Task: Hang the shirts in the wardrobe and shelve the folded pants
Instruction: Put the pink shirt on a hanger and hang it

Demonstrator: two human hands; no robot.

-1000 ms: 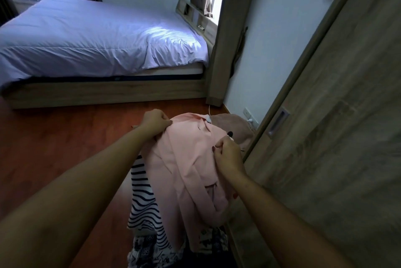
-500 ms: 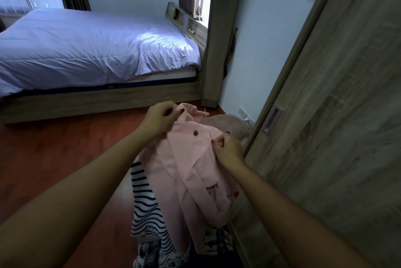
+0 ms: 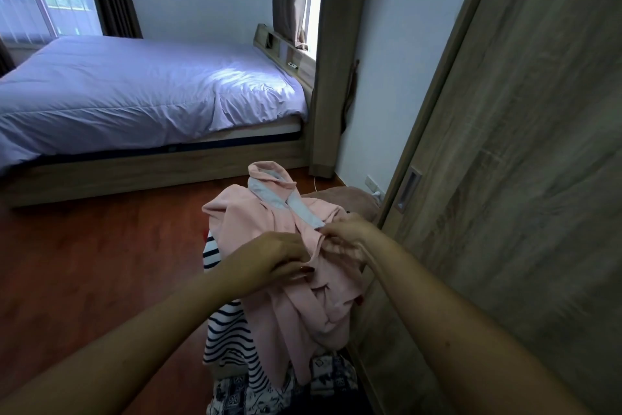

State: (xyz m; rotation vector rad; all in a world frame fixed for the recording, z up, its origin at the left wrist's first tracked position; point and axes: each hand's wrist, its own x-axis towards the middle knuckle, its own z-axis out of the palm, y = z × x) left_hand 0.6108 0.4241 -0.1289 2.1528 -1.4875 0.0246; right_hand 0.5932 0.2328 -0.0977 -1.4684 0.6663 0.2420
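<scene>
A pink shirt (image 3: 269, 219) with a pale lining hangs in front of me, collar up and away from me. My left hand (image 3: 269, 256) grips its fabric near the middle. Close beside it, my right hand (image 3: 346, 234) pinches the front edge of the same shirt. Below the shirt lies a navy-and-white striped garment (image 3: 225, 337) and a dark patterned one (image 3: 242, 394), heaped on the floor. The wardrobe's wooden sliding door (image 3: 521, 179) stands at my right, its recessed handle (image 3: 409, 187) facing me; the inside is hidden.
A bed (image 3: 134, 105) with a pale cover fills the far left, its wooden frame along the red-brown floor (image 3: 84, 263). A brown cloth mound (image 3: 350, 201) lies behind the shirt by the wall socket (image 3: 372, 184). Curtains and windows line the back wall.
My hands have come together at the shirt's front; the left one dropped from the shoulder toward the right. The collar now sticks up higher, showing pale lining. The view tilted upward.
</scene>
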